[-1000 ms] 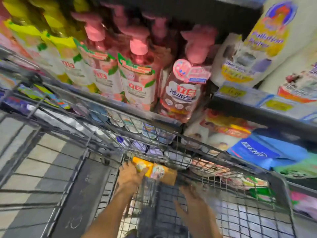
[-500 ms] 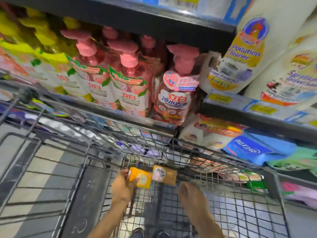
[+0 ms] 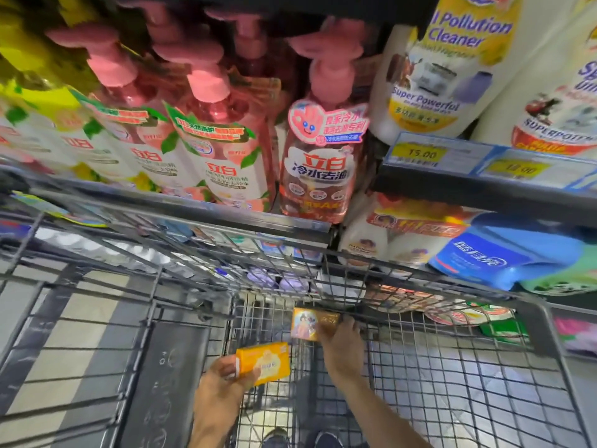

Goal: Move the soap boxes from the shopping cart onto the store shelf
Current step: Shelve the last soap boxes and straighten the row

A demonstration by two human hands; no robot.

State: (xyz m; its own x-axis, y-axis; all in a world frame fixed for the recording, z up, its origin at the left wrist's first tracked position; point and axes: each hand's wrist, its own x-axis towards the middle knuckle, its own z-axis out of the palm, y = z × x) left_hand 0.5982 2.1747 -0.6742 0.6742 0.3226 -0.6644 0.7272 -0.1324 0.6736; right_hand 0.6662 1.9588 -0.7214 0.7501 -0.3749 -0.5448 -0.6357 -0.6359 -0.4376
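My left hand point(image 3: 223, 379) holds a yellow-orange soap box point(image 3: 263, 363) lifted a little above the floor of the wire shopping cart point(image 3: 452, 367). My right hand point(image 3: 339, 344) grips a gold-brown soap box point(image 3: 307, 323) with a picture on it, at the cart's far wall. Both boxes are inside the cart basket, the gold one farther from me. The store shelf point(image 3: 484, 185) runs above and beyond the cart, packed with bottles.
Pink pump bottles point(image 3: 319, 163) and white cleaner bottles point(image 3: 433, 76) fill the upper shelf. Blue and green refill packs point(image 3: 504, 253) lie on the lower shelf at right. Yellow price tags point(image 3: 418, 153) line the shelf edge. A second cart point(image 3: 64, 318) stands at left. My shoes point(image 3: 300, 438) show below.
My left hand has drawn the yellow box back toward me and lower. My right hand has reached forward and closed on the gold-brown box. The view has moved closer to the shelf.
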